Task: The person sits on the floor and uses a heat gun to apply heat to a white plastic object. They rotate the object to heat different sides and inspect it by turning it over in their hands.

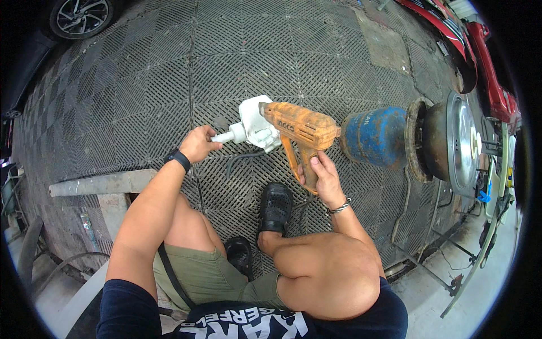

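Slotted grey floor matting [226, 62] spreads beneath the whole work area. Above it, out in front of the person, is a white plastic container [253, 113]; whether its underside meets the floor cannot be told. Its long axis runs from the pale spout [224, 137], on the person's left, to the bulkier body, rightward and slightly farther away. The left hand [197, 146] is nearer, just left of the container, fingers closed on the spout's tip. To the container's right, an orange heat gun [305, 125] points its nozzle [263, 108] leftward, overlapping the body's upper right in view; whether the two touch is unclear. The right hand [323, 178], right of the container and nearer the person, is wrapped around the gun's handle [309, 166]. A black hose [243, 157] curves just on the person's side of the container, with a black clog [275, 206] beyond it, closer to the person. Well to the container's right stand a blue gas cylinder [372, 135] and a dark pot [439, 141] with a shiny lid [462, 161].
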Demonstrator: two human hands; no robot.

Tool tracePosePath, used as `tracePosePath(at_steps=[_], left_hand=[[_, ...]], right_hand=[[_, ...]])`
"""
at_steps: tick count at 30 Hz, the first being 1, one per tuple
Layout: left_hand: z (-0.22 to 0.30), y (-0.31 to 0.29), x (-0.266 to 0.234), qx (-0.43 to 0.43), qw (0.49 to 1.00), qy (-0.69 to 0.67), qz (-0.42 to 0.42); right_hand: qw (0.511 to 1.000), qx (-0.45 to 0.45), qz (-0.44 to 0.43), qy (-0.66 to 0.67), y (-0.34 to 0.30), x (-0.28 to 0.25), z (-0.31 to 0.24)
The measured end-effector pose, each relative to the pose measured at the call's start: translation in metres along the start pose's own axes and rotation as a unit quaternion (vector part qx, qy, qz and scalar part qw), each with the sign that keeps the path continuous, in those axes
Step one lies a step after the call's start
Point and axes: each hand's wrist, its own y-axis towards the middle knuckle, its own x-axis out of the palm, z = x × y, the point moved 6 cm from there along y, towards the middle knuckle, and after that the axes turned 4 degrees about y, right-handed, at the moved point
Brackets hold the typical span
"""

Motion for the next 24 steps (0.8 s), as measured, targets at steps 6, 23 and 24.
tracePosePath(at_steps=[6, 23, 24], left_hand=[[0.001, 0.0, 0.002, -0.001, 1.0, -0.009, -0.001], [0.006, -0.001, -0.003, 0.008, 1.0, 0.007, 0.009], [0.007, -0.002, -0.004, 0.011, 1.0, 0.019, 0.014]], right_hand=[[0.999, 0.009, 0.039, 0.002, 0.001, -0.025, 0.002], [0.997, 0.056, 0.059, -0.001, -0.043, -0.048, 0.034], [0.997, 0.061, 0.057, 0.003, -0.046, -0.046, 0.037]])
